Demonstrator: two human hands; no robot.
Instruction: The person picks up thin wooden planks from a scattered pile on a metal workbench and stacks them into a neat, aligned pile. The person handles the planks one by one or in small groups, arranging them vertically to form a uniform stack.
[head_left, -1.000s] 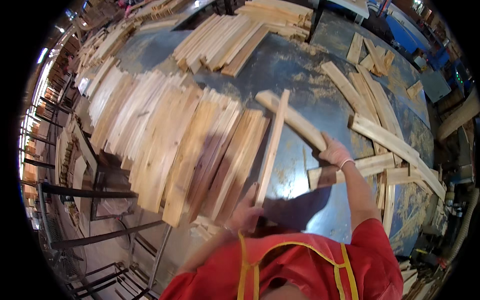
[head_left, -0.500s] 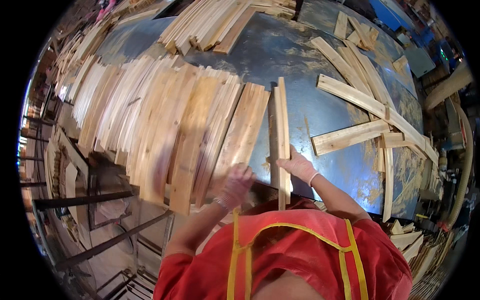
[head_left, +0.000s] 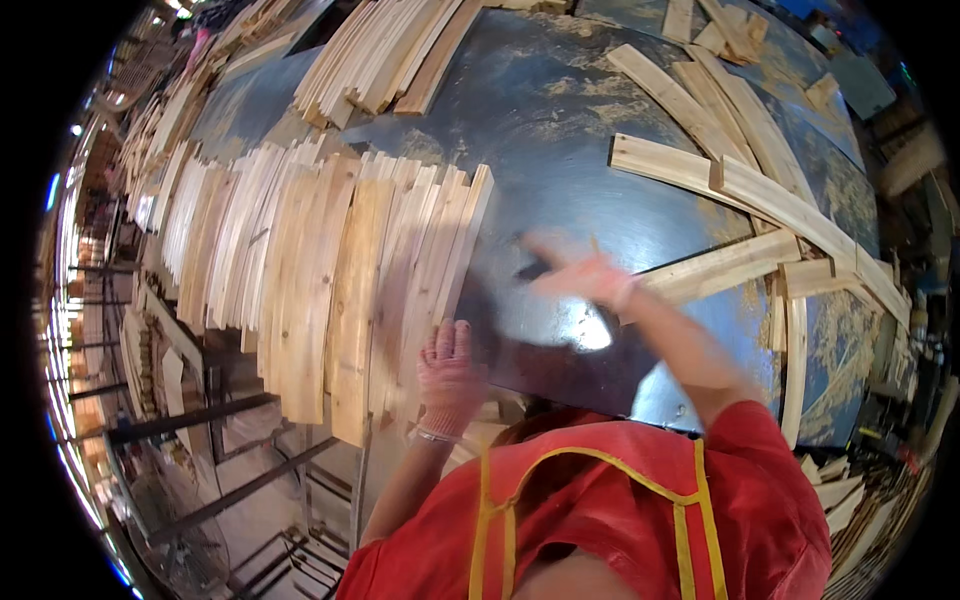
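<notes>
A row of pale wooden boards lies side by side on the dark metal table, their near ends jutting past its edge. My left hand, in a pinkish glove, is at the near end of the row's rightmost board; its fingers are stretched out and hold nothing. Over bare metal to the right of the row, my gloved right hand is smeared by motion. Its fingers look spread, and no board shows in it.
Several loose boards lie crossed at the right, with sawdust around them. Another bundle of boards lies at the far side. Dark metal rails stand at lower left.
The board my right hand gripped and the wide board beside my left hand no longer stand apart; the row's right end is now narrow boards close together. My right hand has let go.
</notes>
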